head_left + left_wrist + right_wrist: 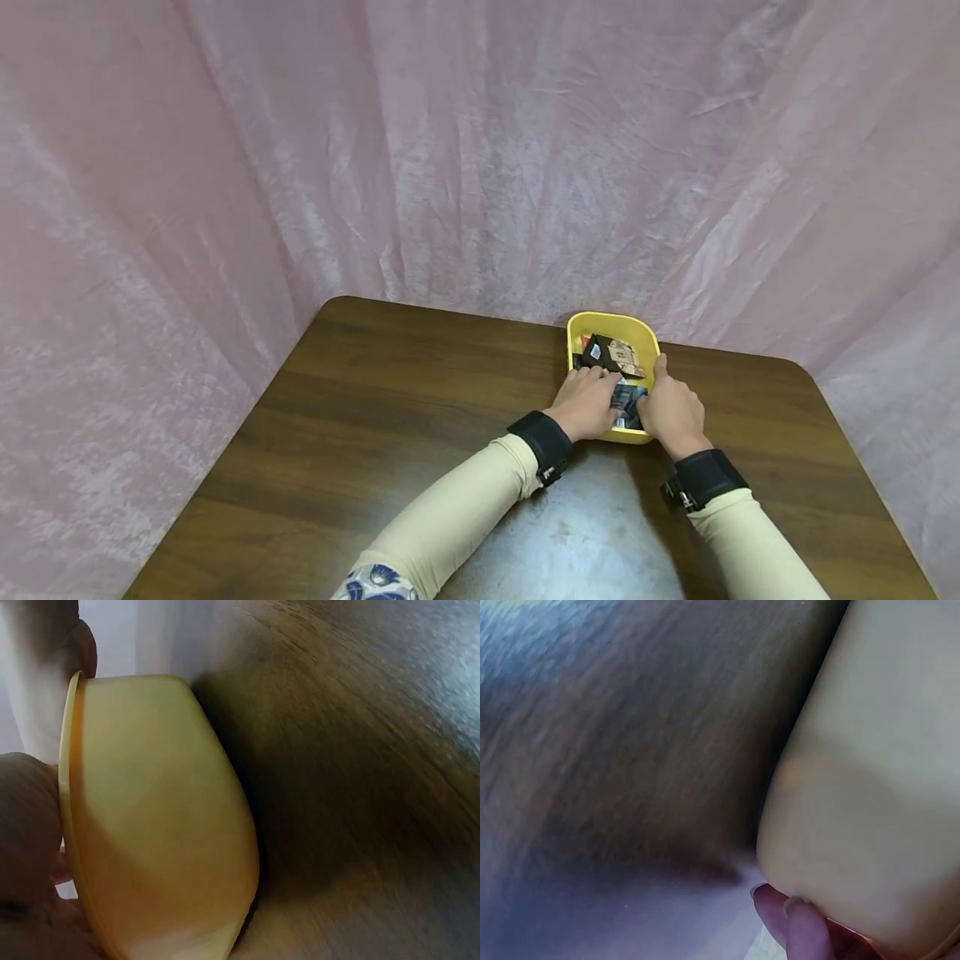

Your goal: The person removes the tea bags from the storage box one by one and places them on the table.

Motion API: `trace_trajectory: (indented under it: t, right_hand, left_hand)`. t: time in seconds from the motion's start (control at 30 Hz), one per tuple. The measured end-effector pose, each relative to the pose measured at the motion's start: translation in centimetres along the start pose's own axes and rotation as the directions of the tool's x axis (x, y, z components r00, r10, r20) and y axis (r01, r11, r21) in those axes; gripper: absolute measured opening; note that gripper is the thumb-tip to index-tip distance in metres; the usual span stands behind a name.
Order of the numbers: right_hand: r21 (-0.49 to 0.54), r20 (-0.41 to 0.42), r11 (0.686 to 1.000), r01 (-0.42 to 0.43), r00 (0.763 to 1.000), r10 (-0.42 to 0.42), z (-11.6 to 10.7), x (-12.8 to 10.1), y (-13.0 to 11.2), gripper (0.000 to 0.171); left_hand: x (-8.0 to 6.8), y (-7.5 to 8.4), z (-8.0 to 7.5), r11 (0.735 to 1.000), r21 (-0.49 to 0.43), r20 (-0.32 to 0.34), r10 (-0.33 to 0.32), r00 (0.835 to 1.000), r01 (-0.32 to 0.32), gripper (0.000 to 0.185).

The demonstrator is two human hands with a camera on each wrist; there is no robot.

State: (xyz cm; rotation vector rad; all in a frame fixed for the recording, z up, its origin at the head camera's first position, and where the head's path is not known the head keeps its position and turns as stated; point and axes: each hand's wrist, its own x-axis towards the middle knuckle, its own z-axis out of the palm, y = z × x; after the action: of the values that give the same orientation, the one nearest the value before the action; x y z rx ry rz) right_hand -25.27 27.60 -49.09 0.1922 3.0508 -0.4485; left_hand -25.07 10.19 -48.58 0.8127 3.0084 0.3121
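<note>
A yellow plastic bin [611, 320] stands near the back edge of the table. My left hand [587, 404] grips its left rim, the thumb reaching over the inside. On the right side my right hand [673, 412] holds the rim; in the right wrist view its fingertips [806, 930] bend against the outer wall. Inside the bin lie a small black box with a tan printed face [622, 357] and a dark, glossy packet [628, 402], partly covered by the hands. In the left wrist view the bin's outer wall [157, 802] fills the middle.
The brown wood-grain table [360, 417] has rounded back corners. Pink velvety curtain [450, 167] hangs close behind the table and at both sides. A bright light reflection lies on the tabletop in front of the bin.
</note>
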Motion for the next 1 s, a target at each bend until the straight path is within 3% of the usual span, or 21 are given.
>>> trace_trajectory:
  t: [0.2, 0.43, 0.67, 1.0]
  right_hand:
    - [-0.002, 0.03, 1.0, -0.014, 0.999, 0.014, -0.37, -0.22, 0.03, 0.091]
    - [0.014, 0.041, 1.0, -0.02, 0.999, 0.019, -0.42, -0.29, -0.12, 0.092]
    - [0.02, 0.023, 1.0, -0.02, 1.0, 0.02, -0.22, -0.09, -0.07, 0.093]
    - [0.028, 0.011, 1.0, -0.005, 1.0, 0.005, -0.11, -0.14, 0.03, 0.089]
  left_hand:
    - [0.33, 0.19, 0.37, 0.999, -0.011, -0.048, -0.033, 0.998, 0.032, 0.054]
    - [-0.08, 0.34, 0.46, 0.999, 0.032, -0.108, 0.002, 0.994, 0.002, 0.043]
    - [-0.19, 0.22, 0.7, 0.998, 0.065, -0.178, 0.001, 0.984, 0.011, 0.04]
    - [-0.46, 0.41, 0.05, 1.0, 0.002, -0.193, 0.008, 0.981, -0.008, 0.023]
